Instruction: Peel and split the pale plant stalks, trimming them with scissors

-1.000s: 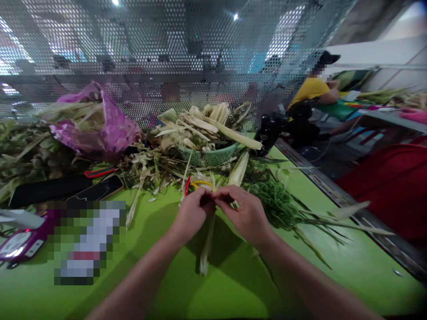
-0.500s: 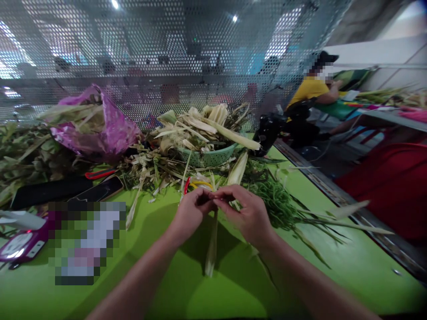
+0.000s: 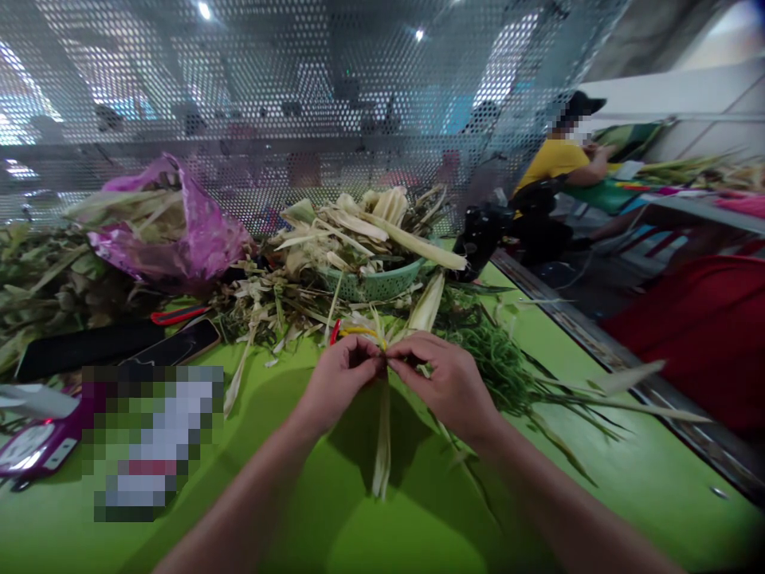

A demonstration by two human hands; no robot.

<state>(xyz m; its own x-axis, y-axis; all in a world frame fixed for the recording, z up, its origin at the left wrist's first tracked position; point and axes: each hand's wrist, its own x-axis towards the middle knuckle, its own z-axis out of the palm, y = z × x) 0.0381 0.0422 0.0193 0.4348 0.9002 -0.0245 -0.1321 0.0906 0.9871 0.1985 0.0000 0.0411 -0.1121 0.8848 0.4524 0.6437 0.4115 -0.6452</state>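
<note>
My left hand (image 3: 343, 375) and my right hand (image 3: 439, 379) meet over the middle of the green table (image 3: 299, 526), fingertips nearly touching. Both pinch a pale, dry strip of corn husk (image 3: 381, 446), whose lower part hangs down towards me while thin ends stick up above the fingers. A small yellow bit (image 3: 383, 345) shows on the husk at the pinch; its kind is unclear. Just behind my left fingers lie a red piece (image 3: 335, 331) and a yellow curved piece (image 3: 357, 330), partly hidden. A broad pale husk (image 3: 427, 303) rests behind my right hand.
A green basket (image 3: 376, 285) heaped with dry husks stands at the back. To its left are a pink plastic bag (image 3: 209, 239), loose scraps and phones (image 3: 173, 351). Green stringy plant matter (image 3: 496, 359) lies at right. Another person (image 3: 555, 163) sits beyond the table.
My fingertips have shifted slightly on the husk strip, and the yellow bit now shows between them. The strip's hanging end has swung slightly right and looks more spread.
</note>
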